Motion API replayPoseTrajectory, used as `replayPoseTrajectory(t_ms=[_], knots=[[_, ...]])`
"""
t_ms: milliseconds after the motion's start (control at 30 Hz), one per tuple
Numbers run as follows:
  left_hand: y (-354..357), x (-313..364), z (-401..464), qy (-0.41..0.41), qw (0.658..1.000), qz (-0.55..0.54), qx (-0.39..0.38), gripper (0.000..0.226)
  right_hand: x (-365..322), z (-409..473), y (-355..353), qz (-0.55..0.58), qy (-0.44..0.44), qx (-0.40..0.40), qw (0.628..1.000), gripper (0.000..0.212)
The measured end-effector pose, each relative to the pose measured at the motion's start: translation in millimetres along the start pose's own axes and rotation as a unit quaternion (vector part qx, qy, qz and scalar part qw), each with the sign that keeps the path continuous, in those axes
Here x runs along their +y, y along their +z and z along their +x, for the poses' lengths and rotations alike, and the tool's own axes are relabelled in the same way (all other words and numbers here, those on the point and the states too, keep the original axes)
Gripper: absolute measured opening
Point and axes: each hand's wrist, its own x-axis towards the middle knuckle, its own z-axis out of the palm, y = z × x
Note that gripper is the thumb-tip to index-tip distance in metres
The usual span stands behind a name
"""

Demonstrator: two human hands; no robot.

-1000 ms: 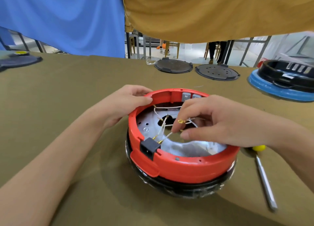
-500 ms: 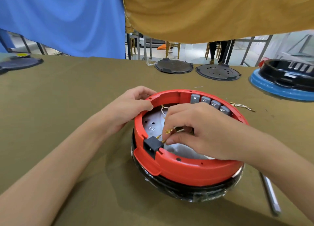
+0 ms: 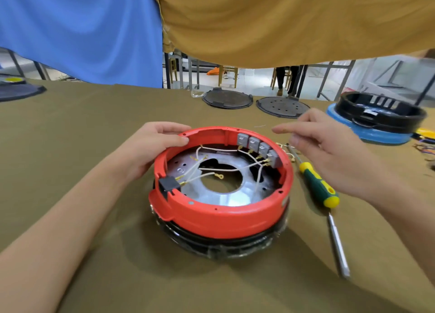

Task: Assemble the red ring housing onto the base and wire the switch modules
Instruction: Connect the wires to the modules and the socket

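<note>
Olive-green cloth covers the table [image 3: 70, 147]. Nearest, the round red plastic ring housing [image 3: 219, 218] sits on a black base [image 3: 223, 244], whose underside is hidden. White wires [image 3: 223, 170] cross the metal plate inside, reaching four grey switch modules [image 3: 259, 146] on the far right wall. The left hand [image 3: 150, 145] grips the far left rim, thumb inside. The right hand [image 3: 329, 152] hovers right of it, fingers loosely apart, empty, above a green-and-yellow-handled screwdriver [image 3: 322, 195]. Farther off lie two dark round lids [image 3: 227, 98]; their details blur.
</note>
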Motion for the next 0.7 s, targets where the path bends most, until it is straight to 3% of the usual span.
replayPoseTrajectory(t_ms=[133,300,367,567,700], knots=[[-11,-4,4,-0.002,0.999,-0.005,0.033,0.027,19,-19,14,0.025,0.136,0.083,0.987,0.016],[-13,-6,3,0.003,0.999,-0.019,0.040,0.025,21,-21,14,0.241,0.320,0.114,0.909,0.013],[-12,-6,2,0.005,0.999,-0.022,0.045,0.024,17,-21,16,0.263,0.367,0.080,0.889,0.016],[-12,-8,-1,0.000,0.999,-0.033,0.030,0.026,9,-29,21,0.142,0.359,0.030,0.922,0.016],[-11,-4,-2,-0.013,1.000,-0.021,0.013,0.031,6,-33,13,0.194,0.368,0.018,0.909,0.017]])
